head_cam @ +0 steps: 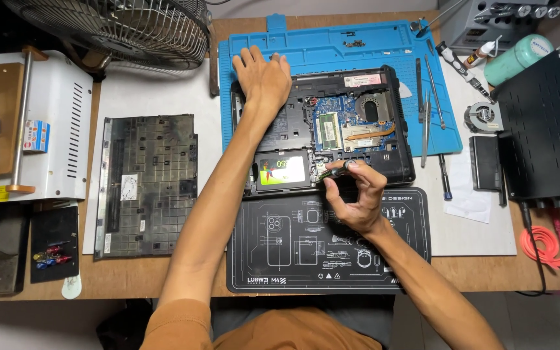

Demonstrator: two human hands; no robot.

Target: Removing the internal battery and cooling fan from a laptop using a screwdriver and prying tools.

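Pressing flat on the far left corner of the opened laptop (332,123), the left hand (262,76) lies with fingers spread wide and palm down, holding nothing, only steadying the chassis on the blue mat (306,45). The right hand (356,198) works at the near edge of the laptop, fingers pinched narrow around a small screwdriver (336,171) whose tip points left into the bay beside the drive (282,172).

That drive sits in the near left corner of the chassis, a flat slab with a bright label. It looks light and stiff, likely smooth on its faces, so I would judge the edges the better place to take it. The bare board (345,120) to its far right, with copper pipe and memory stick showing, looks fragile and is best left untouched by fingertips.

The screwdriver seems thin and light, easy to twirl, though it could slip off a tiny screw head.

A black mat (273,259) lies nearer the person, under the right wrist. The removed bottom cover (145,185) rests well apart at left, tweezers (426,120) at right, a fan (118,29) far left.
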